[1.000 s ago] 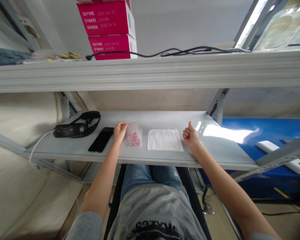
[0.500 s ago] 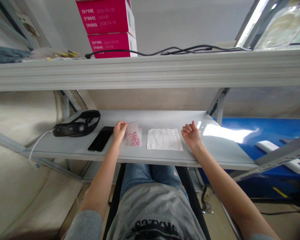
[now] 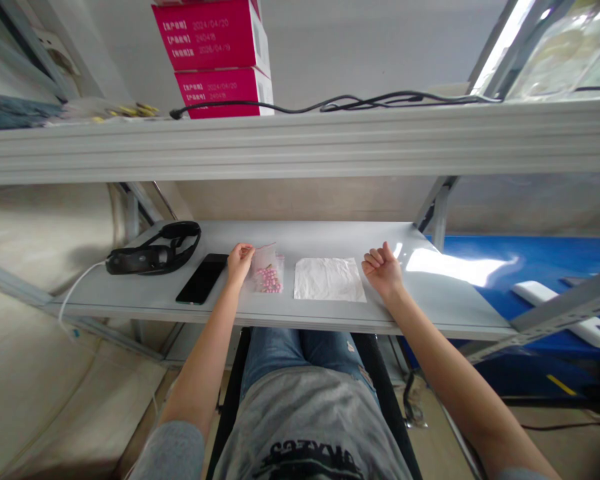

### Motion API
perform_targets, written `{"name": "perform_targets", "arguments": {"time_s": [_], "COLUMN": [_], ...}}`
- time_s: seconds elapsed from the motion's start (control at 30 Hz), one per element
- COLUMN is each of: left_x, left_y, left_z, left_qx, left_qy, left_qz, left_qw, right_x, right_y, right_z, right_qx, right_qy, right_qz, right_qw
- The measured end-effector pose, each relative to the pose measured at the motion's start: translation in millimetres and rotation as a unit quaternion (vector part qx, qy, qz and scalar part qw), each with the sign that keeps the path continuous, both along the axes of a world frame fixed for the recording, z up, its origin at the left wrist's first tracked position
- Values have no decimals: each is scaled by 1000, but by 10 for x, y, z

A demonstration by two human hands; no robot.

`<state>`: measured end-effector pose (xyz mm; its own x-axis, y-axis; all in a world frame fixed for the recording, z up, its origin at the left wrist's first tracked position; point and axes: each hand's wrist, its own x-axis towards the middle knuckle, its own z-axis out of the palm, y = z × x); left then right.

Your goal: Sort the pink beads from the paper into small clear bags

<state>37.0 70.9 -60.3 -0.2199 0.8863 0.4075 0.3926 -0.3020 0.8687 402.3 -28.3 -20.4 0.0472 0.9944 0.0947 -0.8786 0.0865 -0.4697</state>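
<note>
My left hand (image 3: 240, 260) rests on the grey table with its fingers curled closed. Its fingertips come right up to the top left corner of a clear zip bag (image 3: 265, 256) holding pink beads (image 3: 269, 280); whether they touch it I cannot tell. More bag plastic shows under that bag at its right. My right hand (image 3: 383, 265) is turned palm up, fingers curled in and thumb sticking out, with nothing visible in it. Between the hands lies a creased white sheet (image 3: 329, 279), tissue-like, nearest to my right hand and apart from it.
Left of my left hand is a black phone (image 3: 203, 279), and farther left a black headset-like device (image 3: 153, 250) with a white cable. An overhead shelf (image 3: 300, 147) spans the view, carrying pink boxes (image 3: 213, 40) and black cables (image 3: 370, 100). A blue surface (image 3: 480, 260) lies at right.
</note>
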Motion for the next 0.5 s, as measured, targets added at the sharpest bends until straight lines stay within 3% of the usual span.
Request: {"name": "perform_targets", "arguments": {"time_s": [0.5], "left_x": [16], "left_y": [-16], "left_z": [35], "left_qx": [-5], "left_qy": [-6], "left_qz": [0], "left_qw": [1000], "right_x": [2], "right_y": [4], "right_z": [-7], "right_qx": [-7], "right_qy": [-1], "right_qz": [3], "right_qw": [1000]}}
